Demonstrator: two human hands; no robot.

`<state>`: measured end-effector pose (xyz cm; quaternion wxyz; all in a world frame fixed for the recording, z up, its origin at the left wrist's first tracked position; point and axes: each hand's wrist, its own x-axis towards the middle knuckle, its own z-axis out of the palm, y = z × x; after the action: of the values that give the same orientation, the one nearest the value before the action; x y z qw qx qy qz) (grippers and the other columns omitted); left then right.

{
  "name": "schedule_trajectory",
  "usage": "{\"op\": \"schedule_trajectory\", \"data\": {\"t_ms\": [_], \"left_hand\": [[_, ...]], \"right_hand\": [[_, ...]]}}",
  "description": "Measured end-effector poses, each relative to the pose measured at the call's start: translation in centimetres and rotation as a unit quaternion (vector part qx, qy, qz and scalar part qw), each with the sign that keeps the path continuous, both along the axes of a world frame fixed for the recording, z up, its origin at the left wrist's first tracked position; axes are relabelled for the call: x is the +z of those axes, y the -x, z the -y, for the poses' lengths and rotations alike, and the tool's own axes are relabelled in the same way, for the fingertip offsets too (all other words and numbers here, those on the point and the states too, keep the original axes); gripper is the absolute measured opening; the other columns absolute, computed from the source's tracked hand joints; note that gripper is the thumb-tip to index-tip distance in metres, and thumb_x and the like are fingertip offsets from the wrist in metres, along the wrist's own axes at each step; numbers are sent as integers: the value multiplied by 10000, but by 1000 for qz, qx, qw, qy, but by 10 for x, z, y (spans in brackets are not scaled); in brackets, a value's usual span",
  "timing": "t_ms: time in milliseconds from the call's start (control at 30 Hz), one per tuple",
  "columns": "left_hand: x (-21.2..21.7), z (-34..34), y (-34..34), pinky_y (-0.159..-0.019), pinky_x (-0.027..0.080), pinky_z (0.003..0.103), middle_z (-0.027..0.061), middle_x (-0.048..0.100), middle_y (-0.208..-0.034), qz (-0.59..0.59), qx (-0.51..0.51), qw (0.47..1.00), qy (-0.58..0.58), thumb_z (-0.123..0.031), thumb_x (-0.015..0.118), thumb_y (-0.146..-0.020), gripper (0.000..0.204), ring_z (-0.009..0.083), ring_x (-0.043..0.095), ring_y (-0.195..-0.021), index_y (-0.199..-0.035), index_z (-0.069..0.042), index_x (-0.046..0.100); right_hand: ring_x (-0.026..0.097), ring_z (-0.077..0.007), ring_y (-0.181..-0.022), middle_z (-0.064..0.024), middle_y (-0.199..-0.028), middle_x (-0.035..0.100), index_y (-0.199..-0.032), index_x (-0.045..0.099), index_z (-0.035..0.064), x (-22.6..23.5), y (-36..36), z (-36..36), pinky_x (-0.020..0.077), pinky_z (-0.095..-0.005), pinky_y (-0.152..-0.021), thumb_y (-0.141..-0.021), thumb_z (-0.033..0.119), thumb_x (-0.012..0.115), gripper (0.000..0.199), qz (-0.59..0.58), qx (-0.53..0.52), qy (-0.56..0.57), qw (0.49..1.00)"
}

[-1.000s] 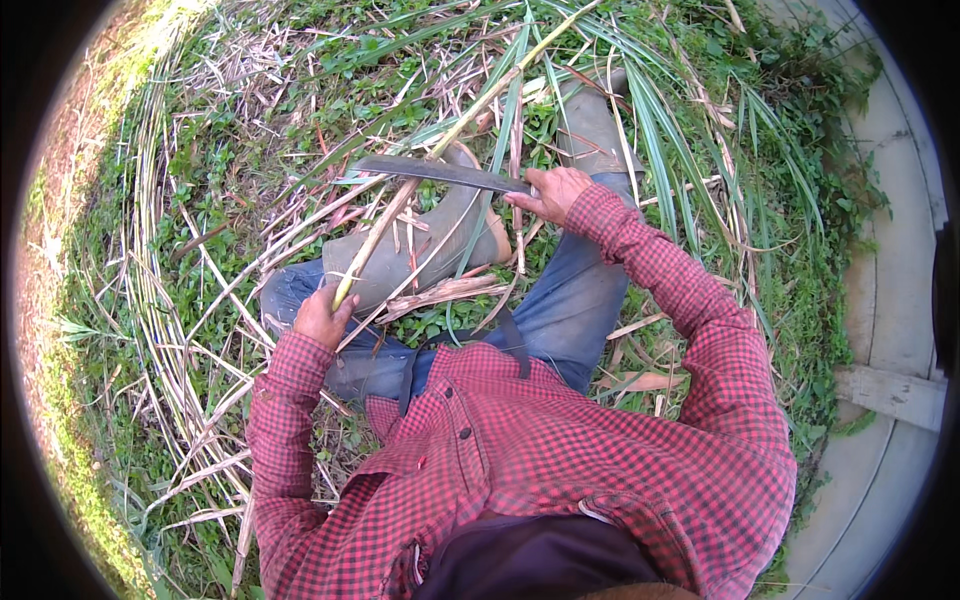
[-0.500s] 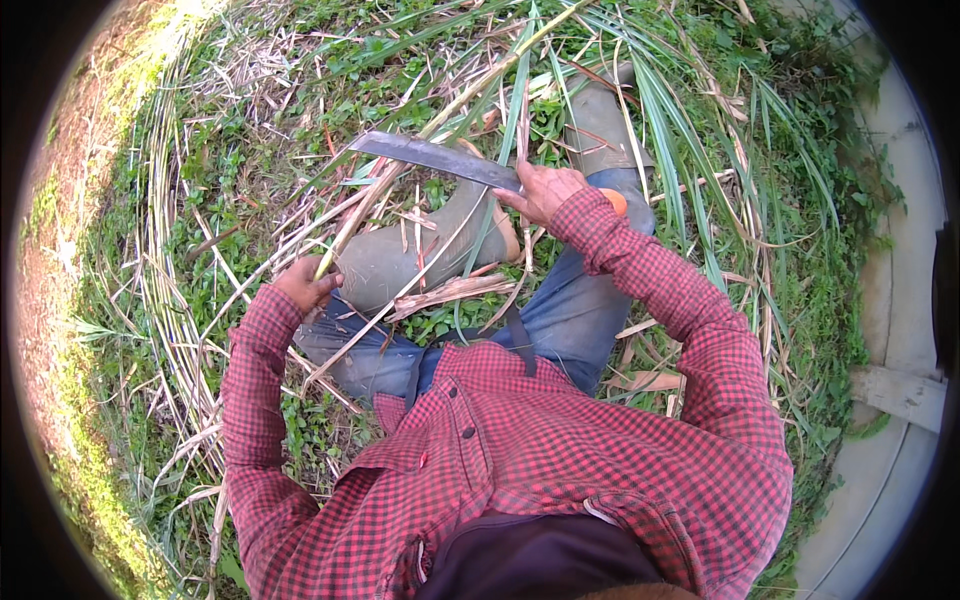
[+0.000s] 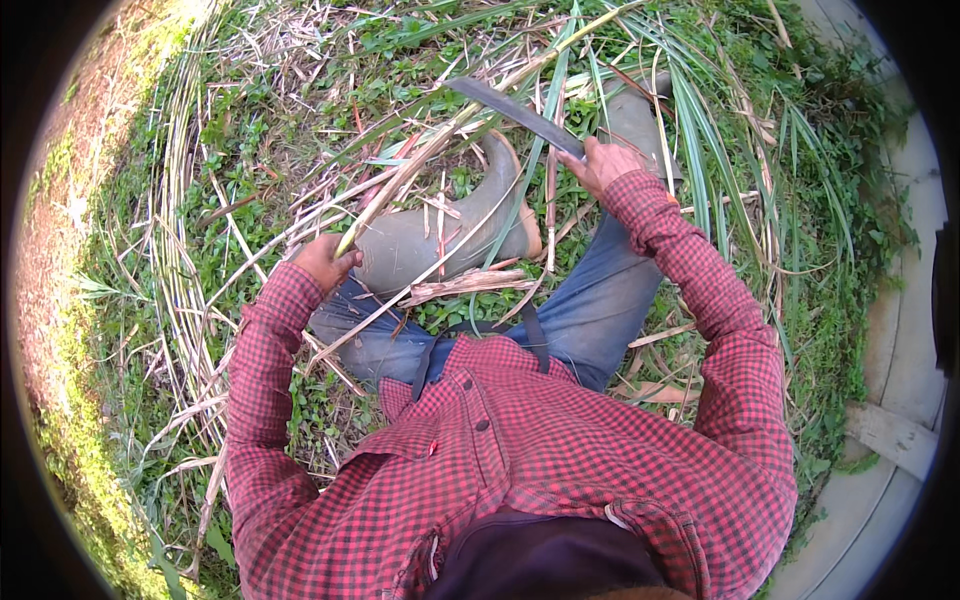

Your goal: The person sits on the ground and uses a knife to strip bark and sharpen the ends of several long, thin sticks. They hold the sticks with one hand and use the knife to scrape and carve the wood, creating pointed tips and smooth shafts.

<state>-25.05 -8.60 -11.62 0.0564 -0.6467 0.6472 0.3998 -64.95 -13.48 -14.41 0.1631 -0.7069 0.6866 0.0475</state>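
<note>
My left hand [image 3: 328, 264] is closed around the near end of a long yellowish stalk [image 3: 398, 180]. From there the stalk slants away to the upper right, with long green leaves about its far part. In my right hand [image 3: 610, 166] is a machete, its handle hidden by the fingers. The dark, slightly curved blade [image 3: 522, 115] points to the upper left, and its tip part overlaps the stalk; whether they touch I cannot tell. A grey-green rubber boot [image 3: 400, 248] on my leg lies below the stalk, between my hands.
Another boot [image 3: 632, 125] is just beyond my right hand. Dry leaf strips [image 3: 470, 285] lie between my legs. Several thin stalks [image 3: 165, 250] curve along the left, and green leaves [image 3: 690, 130] spread at the upper right. A pale curved surface with a board [image 3: 890, 432] borders the right.
The machete and my right hand have moved away and to the right, farther along the stalk, and the blade slants more steeply. My left hand keeps its hold. The whole view has shifted slightly.
</note>
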Motion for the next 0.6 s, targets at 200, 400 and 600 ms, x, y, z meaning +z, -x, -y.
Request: {"op": "schedule_trajectory", "data": {"t_ms": [200, 400, 600], "left_hand": [[-45, -27, 10, -657, 453, 466, 237, 589, -743, 95, -33, 973, 206, -206, 579, -787, 220, 407, 574, -724, -898, -17, 593], [-65, -67, 36, -628, 463, 487, 244, 588, -730, 128, 1, 971, 204, -213, 559, -798, 198, 407, 580, -701, -891, -38, 566], [-23, -71, 16, -640, 442, 471, 240, 585, -777, 8, -27, 987, 156, -227, 569, -802, 242, 397, 571, -746, -919, -15, 568]], "right_hand": [[608, -342, -717, -209, -747, 608, -897, 546, 4, -1, -18, -9, 480, -446, -678, -839, 559, 384, 581, -9, 100, 62, 993], [600, -362, -719, -201, -679, 598, -877, 550, -2, 39, -16, -31, 474, -448, -702, -835, 564, 387, 590, -42, 215, -26, 975], [600, -368, -796, -240, -800, 609, -934, 602, 9, -7, 58, 11, 466, -440, -748, -823, 587, 384, 628, -46, -83, -3, 995]]}}
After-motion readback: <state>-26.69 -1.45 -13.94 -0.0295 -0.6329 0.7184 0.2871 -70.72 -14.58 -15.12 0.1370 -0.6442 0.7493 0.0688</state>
